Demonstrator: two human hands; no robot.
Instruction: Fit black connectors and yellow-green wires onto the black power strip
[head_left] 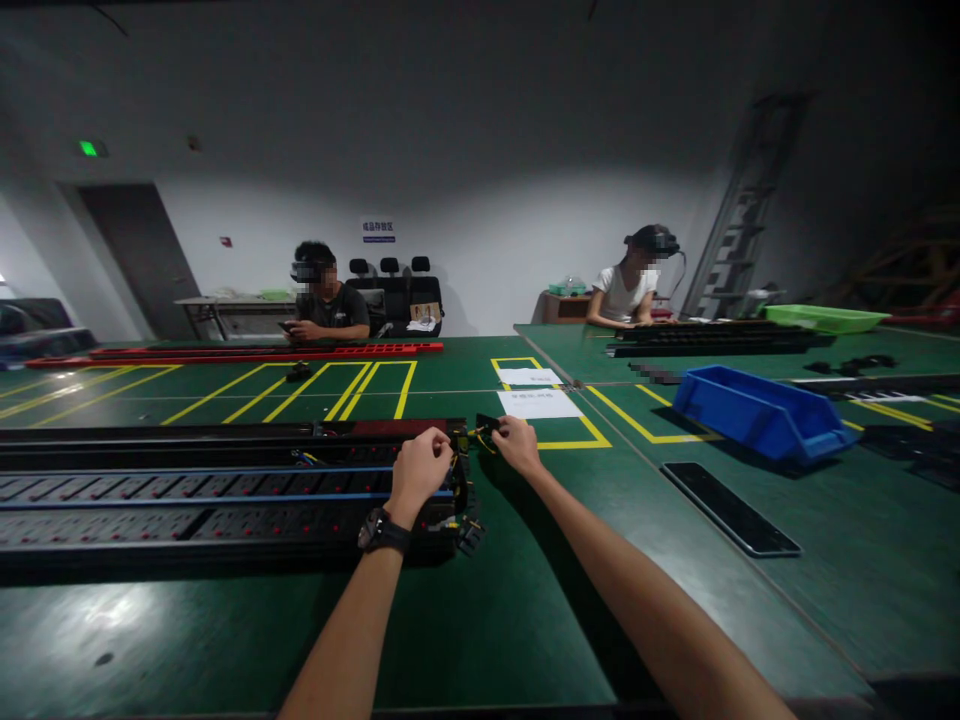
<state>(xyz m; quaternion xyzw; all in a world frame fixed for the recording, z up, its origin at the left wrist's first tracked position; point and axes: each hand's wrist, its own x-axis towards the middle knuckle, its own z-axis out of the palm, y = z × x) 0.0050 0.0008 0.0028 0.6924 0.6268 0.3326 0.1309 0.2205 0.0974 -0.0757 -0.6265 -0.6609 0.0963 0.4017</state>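
Long black power strips (247, 525) with rows of sockets, red dots and blue edges lie side by side, running off to the left. My left hand (421, 470), a black watch on its wrist, rests over their right end, fingers curled in; what they pinch, if anything, is hidden. Just beyond that end, my right hand (519, 446) closes its fingertips on a small black end piece (487, 424). Yellow wires (480, 437) run between this piece and the strip end. Another loose black end piece (470, 536) hangs at the nearest strip's end.
To the right lie a phone (731, 508) and a blue bin (761, 418). Paper sheets (540, 404) lie beyond my right hand. Two people sit across the green table (480, 640), near red rails (247, 352) and black rails (720, 340). A green tray (825, 319) stands far right.
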